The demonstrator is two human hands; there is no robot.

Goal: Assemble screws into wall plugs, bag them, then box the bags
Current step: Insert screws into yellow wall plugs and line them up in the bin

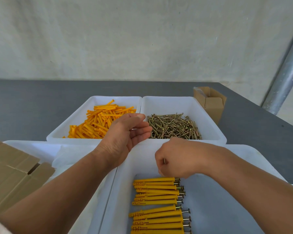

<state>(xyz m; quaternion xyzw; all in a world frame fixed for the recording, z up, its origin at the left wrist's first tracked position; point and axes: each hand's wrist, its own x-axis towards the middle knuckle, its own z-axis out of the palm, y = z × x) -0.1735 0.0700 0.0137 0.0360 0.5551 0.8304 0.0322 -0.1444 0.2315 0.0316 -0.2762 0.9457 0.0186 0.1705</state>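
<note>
Head cam: my right hand (178, 157) is curled tight round a thin metal screw (164, 161). Only a sliver shows between my fingers, just above the yellow plugs with screws already in (157, 200). Those lie in the near white plastic tray (125, 174), with the bottom rows cut off. My left hand (125, 132) hangs loose-fingered, holding nothing, over the seam between the white bin of orange wall plugs (98, 122) and the white bin of brassy loose screws (174, 127). The dark grey tabletop (24, 107) shows left of the bins. The flat brown cardboard (12, 174) is cropped at the left edge.
</note>
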